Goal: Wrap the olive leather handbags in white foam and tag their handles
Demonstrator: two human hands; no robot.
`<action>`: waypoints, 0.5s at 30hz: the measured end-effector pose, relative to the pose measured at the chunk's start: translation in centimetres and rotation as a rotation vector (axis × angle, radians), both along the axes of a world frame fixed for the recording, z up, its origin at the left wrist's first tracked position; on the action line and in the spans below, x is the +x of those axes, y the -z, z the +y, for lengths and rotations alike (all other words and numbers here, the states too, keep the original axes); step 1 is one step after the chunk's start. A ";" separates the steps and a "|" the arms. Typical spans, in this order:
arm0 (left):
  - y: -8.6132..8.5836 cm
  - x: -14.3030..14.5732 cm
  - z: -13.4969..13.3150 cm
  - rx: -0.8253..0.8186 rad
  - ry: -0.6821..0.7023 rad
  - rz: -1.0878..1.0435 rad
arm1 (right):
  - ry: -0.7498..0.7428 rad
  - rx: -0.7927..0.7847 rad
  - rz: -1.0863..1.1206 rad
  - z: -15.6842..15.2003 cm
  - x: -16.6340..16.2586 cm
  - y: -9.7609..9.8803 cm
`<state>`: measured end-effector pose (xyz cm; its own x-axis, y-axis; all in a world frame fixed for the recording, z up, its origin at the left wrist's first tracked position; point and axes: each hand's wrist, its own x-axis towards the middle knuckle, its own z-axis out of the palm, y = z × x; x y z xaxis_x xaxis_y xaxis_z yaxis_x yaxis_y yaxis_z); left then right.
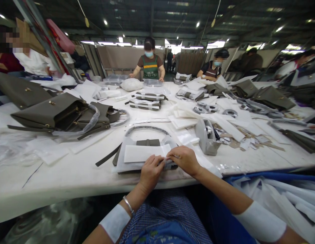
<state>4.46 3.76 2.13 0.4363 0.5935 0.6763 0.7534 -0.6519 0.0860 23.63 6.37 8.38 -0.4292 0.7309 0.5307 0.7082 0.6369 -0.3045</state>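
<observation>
The fingertips of the left hand (152, 172) and right hand (183, 160) meet, whether gripping anything cannot be told, at the right end of the pad (140, 154), which runs lengthwise left to right, nearer the left hand, across the flat bag (148, 142).

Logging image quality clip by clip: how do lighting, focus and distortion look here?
Head view: small ceiling lights shine bright against a dark roof; head view: the left hand and right hand look fairly clear, the white strip nearly featureless; head view: wide-angle distortion bows the table's near edge.
</observation>
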 end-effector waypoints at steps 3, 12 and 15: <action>0.1 0.0 0.1 0.004 0.012 -0.027 | 0.034 -0.132 -0.019 1.1 -0.3 0.2; 0.0 -0.2 0.1 -0.031 0.035 -0.086 | -0.050 -0.349 -0.068 3.5 -0.3 0.7; 0.2 -0.4 0.2 -0.058 0.080 -0.047 | -0.091 -0.374 -0.063 4.1 -0.3 0.7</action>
